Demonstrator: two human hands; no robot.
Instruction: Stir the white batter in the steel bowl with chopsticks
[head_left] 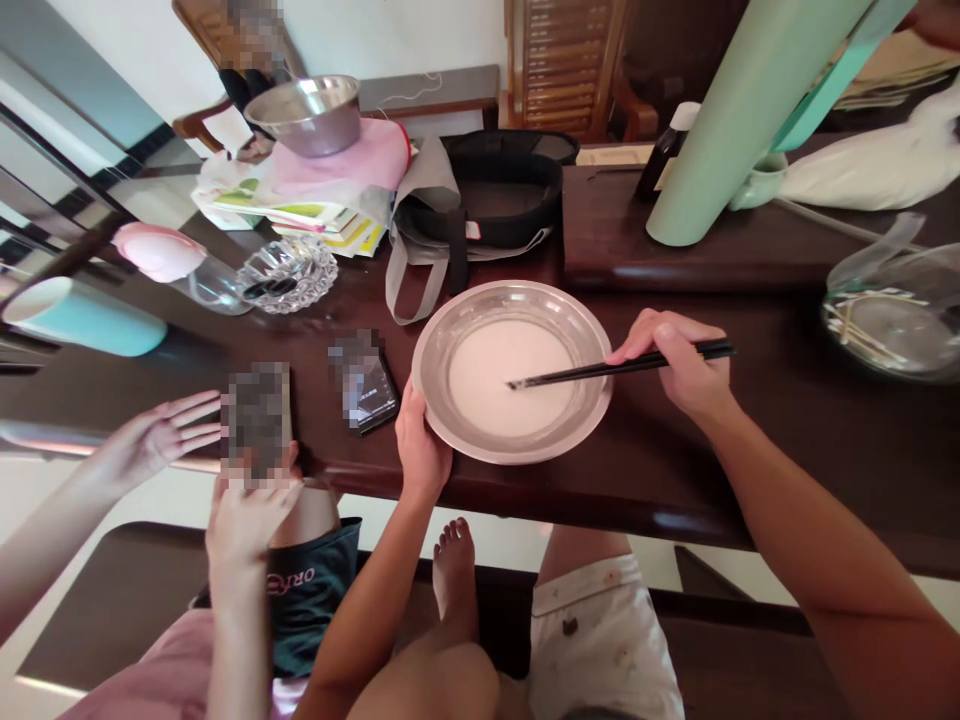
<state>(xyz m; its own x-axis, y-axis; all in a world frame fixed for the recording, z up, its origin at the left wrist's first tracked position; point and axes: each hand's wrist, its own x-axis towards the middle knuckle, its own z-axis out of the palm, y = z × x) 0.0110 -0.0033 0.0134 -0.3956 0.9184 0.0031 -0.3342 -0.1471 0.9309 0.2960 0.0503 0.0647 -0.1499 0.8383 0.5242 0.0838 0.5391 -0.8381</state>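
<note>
A wide metal bowl (589, 425) rests near the front edge of the dark wooden table, with a smooth white liquid (502, 350) inside. My left hand (422, 445) grips the bowl's left rim, its fingers partly hidden under the side. In my right hand (686, 365) is a pair of black chopsticks (585, 372), held closed around the upper part. They slant left over the rim, and their whitened tips meet the liquid near the middle of the bowl.
Left of the bowl lies a phone (375, 390). Another person's hands (244, 510) hold a second phone (259, 415). Behind stand a glass ashtray (289, 275), a grey-black bag (487, 200) and a steel bowl (315, 115). A green cylinder (739, 130) and a glass container (892, 320) are at right.
</note>
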